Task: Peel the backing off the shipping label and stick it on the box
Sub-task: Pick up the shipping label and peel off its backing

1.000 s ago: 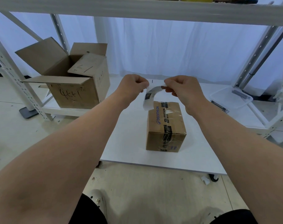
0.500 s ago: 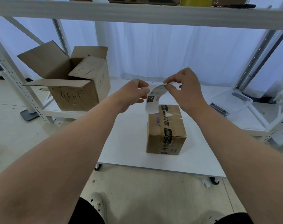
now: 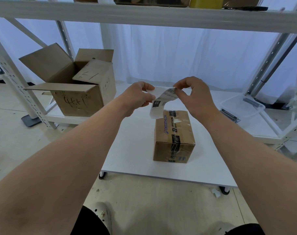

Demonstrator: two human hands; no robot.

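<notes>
A small taped cardboard box [image 3: 174,134] with printed tape stands on the low white table [image 3: 132,150]. Above its far end I hold a white shipping label [image 3: 162,102] in the air; it curls and sags, with black print showing. My left hand [image 3: 137,97] pinches the label's left edge. My right hand [image 3: 193,94] pinches its upper right corner between thumb and forefinger. Whether label and backing have come apart at that corner is too small to tell.
An open cardboard box [image 3: 76,85] with handwriting sits on the low shelf to the left. A clear plastic bin [image 3: 242,107] lies on the shelf at right. White rack posts [image 3: 13,85] flank the table, and a shelf beam [image 3: 144,14] runs overhead.
My hands have drawn slightly apart and the label has stretched out between them; the right hand's fingers opened, then pinched the corner again. The box has stayed put.
</notes>
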